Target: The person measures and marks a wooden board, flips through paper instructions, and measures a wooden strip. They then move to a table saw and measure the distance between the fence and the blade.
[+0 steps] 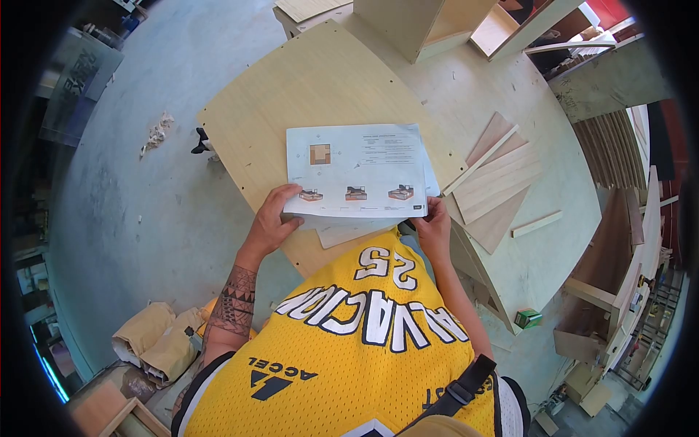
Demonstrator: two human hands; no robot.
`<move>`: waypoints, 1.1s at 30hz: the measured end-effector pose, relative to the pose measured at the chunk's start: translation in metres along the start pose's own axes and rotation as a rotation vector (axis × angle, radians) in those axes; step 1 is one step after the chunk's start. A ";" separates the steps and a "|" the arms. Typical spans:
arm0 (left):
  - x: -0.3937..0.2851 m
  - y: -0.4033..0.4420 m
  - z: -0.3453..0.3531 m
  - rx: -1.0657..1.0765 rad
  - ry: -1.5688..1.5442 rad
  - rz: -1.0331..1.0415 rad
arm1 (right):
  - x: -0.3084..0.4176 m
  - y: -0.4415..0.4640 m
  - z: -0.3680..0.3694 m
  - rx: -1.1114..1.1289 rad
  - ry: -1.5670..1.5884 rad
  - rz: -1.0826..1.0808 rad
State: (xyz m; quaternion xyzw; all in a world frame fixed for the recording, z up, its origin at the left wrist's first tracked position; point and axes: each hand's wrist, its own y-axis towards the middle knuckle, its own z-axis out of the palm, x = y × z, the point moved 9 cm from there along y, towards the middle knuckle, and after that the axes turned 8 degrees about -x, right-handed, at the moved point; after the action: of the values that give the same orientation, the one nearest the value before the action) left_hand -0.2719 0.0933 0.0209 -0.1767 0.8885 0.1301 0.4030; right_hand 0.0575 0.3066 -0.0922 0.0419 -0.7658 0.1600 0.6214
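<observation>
Printed sheets of paper (357, 175) lie in a loose stack over a plywood panel (291, 87). A brown square plan and a row of small furniture drawings show on the top sheet, along with lines of text too small to read. At the stack's lower left edge, my left hand (274, 222) grips the paper between thumb and fingers. My right hand (435, 224) pinches the lower right corner, its fingers partly under the sheets. Other pages stick out below and to the right of the top one.
Thin wood boards (499, 182) lie fanned on a larger worktable (561, 251) to the right, beside a short wood strip (537, 224). A green box (528, 318) is near its lower edge. Wooden cabinets (408, 25) stand at the back. Brown paper bags (156, 339) rest at lower left.
</observation>
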 end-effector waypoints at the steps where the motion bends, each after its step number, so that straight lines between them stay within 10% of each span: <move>1: 0.000 0.000 0.000 0.003 0.004 0.001 | 0.002 0.000 0.000 0.003 -0.010 0.000; 18: 0.008 0.004 -0.005 0.009 0.030 0.005 | 0.007 -0.009 -0.014 0.016 -0.020 0.015; 21: 0.009 0.003 -0.004 0.009 0.030 0.012 | 0.030 -0.014 -0.029 -0.281 -0.283 -0.174; 26: 0.005 0.003 -0.006 -0.007 0.015 0.016 | 0.002 0.002 -0.029 -0.058 0.183 0.089; 33: 0.010 0.001 -0.028 -0.092 0.020 -0.003 | 0.005 -0.053 0.024 0.418 0.014 0.322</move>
State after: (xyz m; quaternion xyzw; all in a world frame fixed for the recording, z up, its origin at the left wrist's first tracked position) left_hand -0.2971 0.0813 0.0315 -0.1979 0.8852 0.1685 0.3858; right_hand 0.0475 0.2502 -0.0813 0.0456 -0.7087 0.4119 0.5710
